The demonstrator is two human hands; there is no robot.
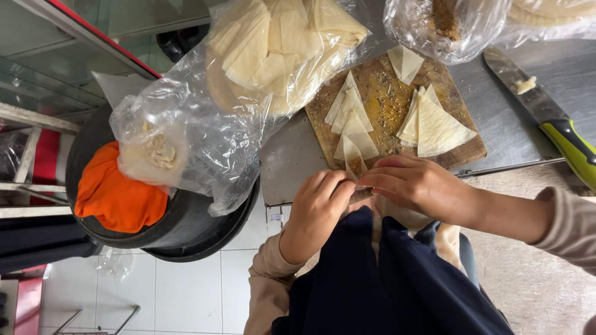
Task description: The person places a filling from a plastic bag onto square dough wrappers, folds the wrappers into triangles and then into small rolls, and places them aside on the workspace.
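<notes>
Your left hand [316, 208] and right hand [413, 186] both pinch one filled wrapper [354, 162] at the board's [388, 102] near edge, fold unfinished. Cut wrappers [434, 121] wait on the board; many more sit in the bag [279, 49].

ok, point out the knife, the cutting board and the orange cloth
knife [539, 103], head view, middle of the blade
cutting board [386, 105], head view, bare crumbed centre
orange cloth [118, 200], head view, middle of the cloth

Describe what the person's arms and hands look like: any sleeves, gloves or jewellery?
Both hands, left hand and right hand, are bare: no gloves, no visible rings. Each arm wears a long beige sleeve, the right one ending before the wrist. A dark navy apron hangs in front.
</notes>
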